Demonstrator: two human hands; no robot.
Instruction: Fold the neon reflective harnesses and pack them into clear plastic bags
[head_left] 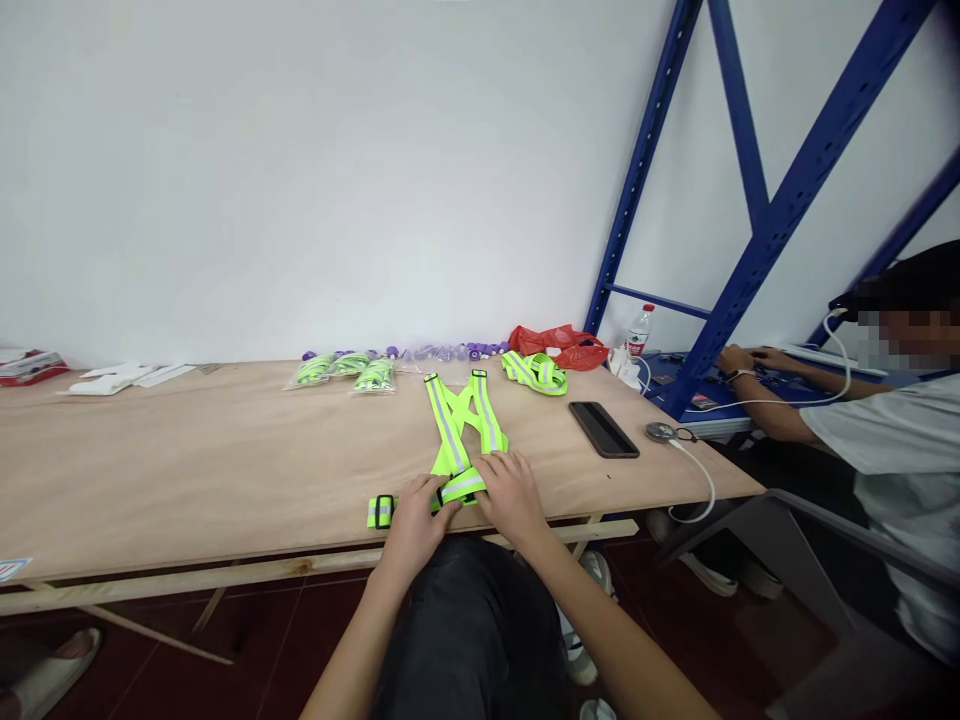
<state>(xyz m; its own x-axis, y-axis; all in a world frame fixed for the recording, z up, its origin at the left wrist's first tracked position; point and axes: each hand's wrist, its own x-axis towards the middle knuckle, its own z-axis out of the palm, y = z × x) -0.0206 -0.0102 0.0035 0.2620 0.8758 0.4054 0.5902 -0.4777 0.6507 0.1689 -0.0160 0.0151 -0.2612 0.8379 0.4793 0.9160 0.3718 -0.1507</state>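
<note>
A neon-yellow reflective vest (448, 425) made of straps with grey stripes lies on the table near its front edge. Its shoulder straps cross in an X and point towards the wall, with black buckles at the far ends. My left hand (412, 522) pinches the waist strap at its left part; a folded strap end (381, 511) with a black buckle sticks out beyond that hand. On the other side, my right hand (513, 494) grips the same strap, its fingers bent over it. Part of the strap is hidden under both hands.
Bagged reflective straps (373, 376), purple-capped items (484, 350), a loose strap bundle (536, 372) and a red plastic bag (566, 346) lie along the wall. A phone (604, 430) and a round cabled device (660, 432) sit right. Beyond the blue frame (750, 260), a co-worker (885, 430) sits.
</note>
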